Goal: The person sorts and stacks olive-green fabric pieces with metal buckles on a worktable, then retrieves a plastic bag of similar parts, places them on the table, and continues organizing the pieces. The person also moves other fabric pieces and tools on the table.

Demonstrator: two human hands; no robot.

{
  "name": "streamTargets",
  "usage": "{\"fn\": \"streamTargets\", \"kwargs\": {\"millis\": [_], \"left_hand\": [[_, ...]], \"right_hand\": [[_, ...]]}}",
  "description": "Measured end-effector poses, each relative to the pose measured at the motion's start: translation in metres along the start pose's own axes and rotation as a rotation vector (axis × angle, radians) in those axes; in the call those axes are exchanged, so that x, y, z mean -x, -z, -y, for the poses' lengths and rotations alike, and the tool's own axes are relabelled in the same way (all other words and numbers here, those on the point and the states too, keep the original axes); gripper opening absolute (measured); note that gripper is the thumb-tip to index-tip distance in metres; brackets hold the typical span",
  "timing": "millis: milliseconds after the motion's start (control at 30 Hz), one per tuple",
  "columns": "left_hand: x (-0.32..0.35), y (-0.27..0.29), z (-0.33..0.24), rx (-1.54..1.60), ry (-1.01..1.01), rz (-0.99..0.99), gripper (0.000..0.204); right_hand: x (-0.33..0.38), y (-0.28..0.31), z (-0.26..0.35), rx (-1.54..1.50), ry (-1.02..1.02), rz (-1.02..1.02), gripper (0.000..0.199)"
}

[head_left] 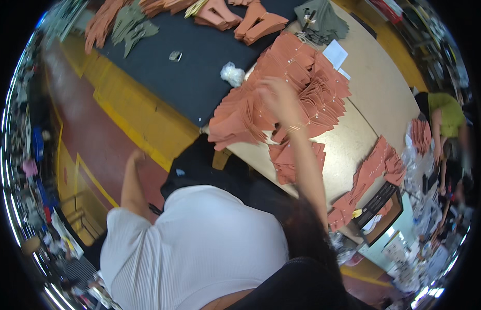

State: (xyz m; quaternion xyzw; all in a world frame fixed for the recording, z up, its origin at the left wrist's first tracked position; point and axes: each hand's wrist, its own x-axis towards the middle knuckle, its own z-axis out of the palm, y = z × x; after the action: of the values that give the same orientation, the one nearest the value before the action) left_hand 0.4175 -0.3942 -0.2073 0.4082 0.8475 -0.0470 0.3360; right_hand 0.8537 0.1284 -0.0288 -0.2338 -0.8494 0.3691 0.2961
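Note:
My right hand (277, 98) is over a large spread of orange cut fabric pieces (235, 116) on the table. It is smeared by motion, so I cannot make out whether its fingers hold a piece. The orange pieces lie in overlapping fanned stacks, with small white tags or marks here and there. At my left side, away from the table, my left hand (138, 156) hangs over the floor. Its fingers are too small and blurred to read. Under my right forearm lies a smaller orange stack (287, 160).
A crumpled clear plastic bag (232, 74) and a small square object (175, 56) lie on the dark table surface (194, 82). Dark green pieces (323, 23) sit at the far edge beside white paper (335, 53). A person in a green top (447, 113) bends at the right.

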Motion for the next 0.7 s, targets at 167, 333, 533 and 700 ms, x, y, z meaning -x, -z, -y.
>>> {"fn": "streamTargets", "kwargs": {"millis": [167, 333, 533, 700], "left_hand": [[0.039, -0.022, 0.056, 0.978, 0.524, 0.171, 0.023], [-0.006, 0.057, 0.102, 1.031, 0.483, 0.077, 0.039], [-0.105, 0.125, 0.112, 0.839, 0.436, 0.144, 0.043], [-0.183, 0.153, 0.039, 0.824, 0.289, 0.325, 0.036]], "right_hand": [[-0.064, -0.171, -0.016, 0.746, -0.159, -0.083, 0.035], [-0.086, -0.207, -0.043, 0.588, -0.542, 0.268, 0.047], [-0.091, -0.176, 0.015, -0.265, -0.552, -0.221, 0.077], [0.014, -0.087, 0.037, -0.486, -0.682, -0.778, 0.077]]}}
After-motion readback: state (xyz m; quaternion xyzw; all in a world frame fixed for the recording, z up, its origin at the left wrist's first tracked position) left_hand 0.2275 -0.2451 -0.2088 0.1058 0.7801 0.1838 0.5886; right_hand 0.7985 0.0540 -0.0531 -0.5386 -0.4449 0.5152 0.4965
